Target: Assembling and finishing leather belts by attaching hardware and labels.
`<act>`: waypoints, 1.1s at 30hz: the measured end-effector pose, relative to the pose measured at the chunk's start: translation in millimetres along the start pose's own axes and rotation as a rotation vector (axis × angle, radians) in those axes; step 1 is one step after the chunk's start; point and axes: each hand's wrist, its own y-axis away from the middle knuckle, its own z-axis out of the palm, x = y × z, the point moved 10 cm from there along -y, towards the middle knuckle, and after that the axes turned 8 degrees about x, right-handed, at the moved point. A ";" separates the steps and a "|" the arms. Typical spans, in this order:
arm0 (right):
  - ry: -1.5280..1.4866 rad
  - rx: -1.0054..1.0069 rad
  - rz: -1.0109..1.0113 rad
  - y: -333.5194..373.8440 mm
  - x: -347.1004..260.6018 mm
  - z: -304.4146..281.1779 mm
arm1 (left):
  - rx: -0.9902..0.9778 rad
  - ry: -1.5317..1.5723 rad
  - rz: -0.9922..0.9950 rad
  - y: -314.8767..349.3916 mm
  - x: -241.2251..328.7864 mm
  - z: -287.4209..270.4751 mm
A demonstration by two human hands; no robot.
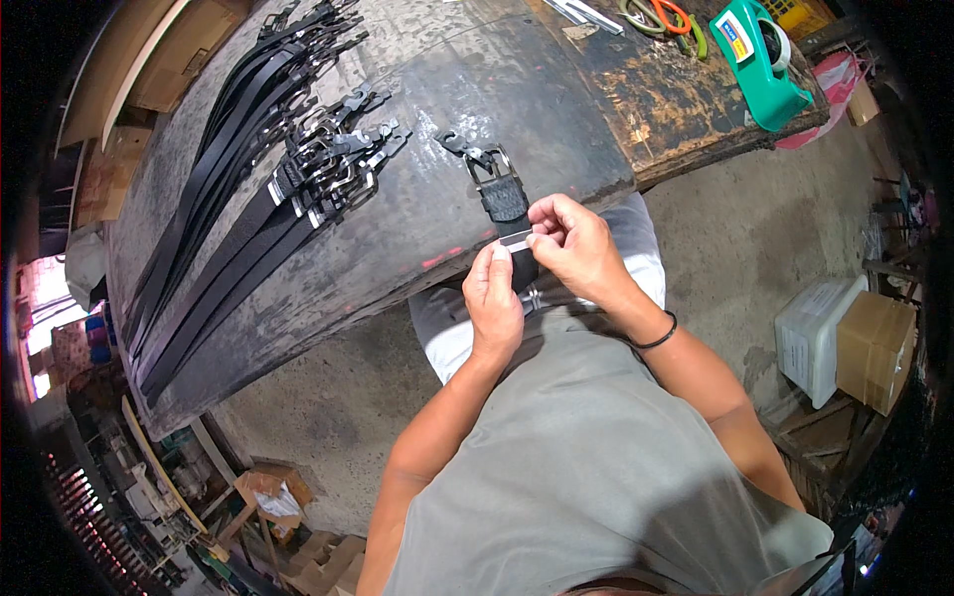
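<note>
A black belt (pixel 505 199) lies over the table's near edge, its metal buckle (pixel 494 164) uppermost on the tabletop. Beside the buckle rests a small metal hook (pixel 455 144). Across the strap, just below the buckle end, is a narrow pale strip (pixel 516 241), perhaps clear tape. My left hand (pixel 494 308) pinches at the strip's left end, thumb and fingers together. At its right end the thumb and forefinger of my right hand (pixel 583 253) are closed on it, above the strap. The lower strap drops out of sight between my hands and my lap.
Several black belts (pixel 231 248) lie bunched on the dark table (pixel 427 189) to the left, buckles toward the middle. A green tape dispenser (pixel 760 79), orange-handled scissors (pixel 671 15) and metal rods (pixel 586 14) are at the far right. A white bin (pixel 810 333) and a cardboard box (pixel 879 348) stand right.
</note>
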 end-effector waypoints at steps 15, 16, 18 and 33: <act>-0.077 -0.019 -0.036 4.5 2.1 1.9 | -0.010 0.056 -0.012 1.2 4.1 4.6; -0.028 -0.010 -0.058 5.3 -2.5 3.4 | -0.005 0.073 -0.013 1.4 4.1 5.3; 0.021 0.001 -0.081 5.7 -7.4 5.0 | -0.002 0.090 -0.014 1.2 2.6 4.2; -0.010 0.025 -0.036 -1.7 -0.9 1.3 | 0.023 -0.063 -0.009 2.9 1.5 -0.6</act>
